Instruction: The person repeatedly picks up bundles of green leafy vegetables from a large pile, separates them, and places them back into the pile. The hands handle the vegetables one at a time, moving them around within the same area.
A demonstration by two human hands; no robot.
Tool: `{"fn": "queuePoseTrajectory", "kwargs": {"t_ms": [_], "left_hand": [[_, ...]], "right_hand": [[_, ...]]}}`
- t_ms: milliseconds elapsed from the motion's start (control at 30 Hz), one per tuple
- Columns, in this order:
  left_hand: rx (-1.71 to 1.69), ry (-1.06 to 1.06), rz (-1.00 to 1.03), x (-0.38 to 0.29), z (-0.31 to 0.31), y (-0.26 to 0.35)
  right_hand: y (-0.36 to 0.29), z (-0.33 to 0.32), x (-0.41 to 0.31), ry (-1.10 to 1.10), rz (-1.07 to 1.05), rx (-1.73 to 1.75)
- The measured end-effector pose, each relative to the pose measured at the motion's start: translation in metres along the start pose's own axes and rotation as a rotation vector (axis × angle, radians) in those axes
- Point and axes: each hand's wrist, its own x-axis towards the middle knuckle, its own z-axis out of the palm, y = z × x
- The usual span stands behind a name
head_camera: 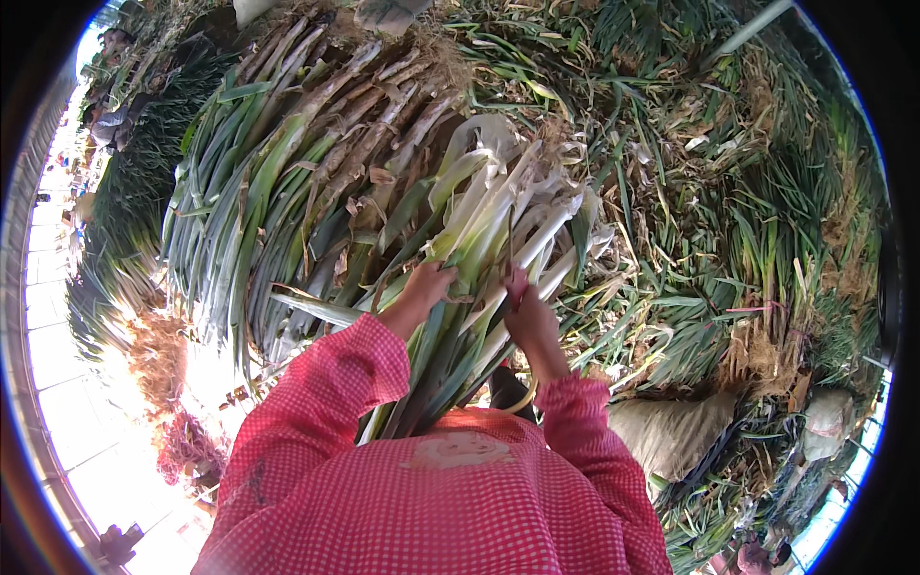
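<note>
My left hand [425, 289] grips a long green onion [471, 241] around its upper stalk, where white turns to green. In my right hand [533, 323] is a knife by its red handle [515, 286], its thin dark blade [511, 233] pointing away from me among the stalks. Pale, peeled onion stalks [550, 226] lie beneath and beside both hands, roots facing away. Their green leaves [424, 384] run back toward my body. To the left rests a thick heap of unpeeled green onions [287, 172] with brown, soil-stained outer skins.
Trimmed leaves and peelings [632, 165] cover the ground at right. A pale sack [675, 431] lies at lower right, near tied onion bundles [773, 287]. More onions [136, 215] are stacked at far left, with pink twine [188, 445] below. A person [111, 129] is at upper left.
</note>
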Motion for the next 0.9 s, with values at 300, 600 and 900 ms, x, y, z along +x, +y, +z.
{"fn": "queuePoseTrajectory", "kwargs": {"t_ms": [300, 600, 900], "left_hand": [[0.195, -0.126, 0.008, -0.018, -0.003, 0.022], [0.277, -0.362, 0.100, -0.134, -0.053, 0.048], [0.520, -0.043, 0.064, -0.240, -0.094, 0.049]], "right_hand": [[-0.023, -0.030, 0.034, -0.274, 0.137, -0.156], [-0.029, -0.065, 0.055, 0.128, 0.013, -0.095], [0.007, -0.028, -0.062, -0.131, -0.011, -0.098]]}}
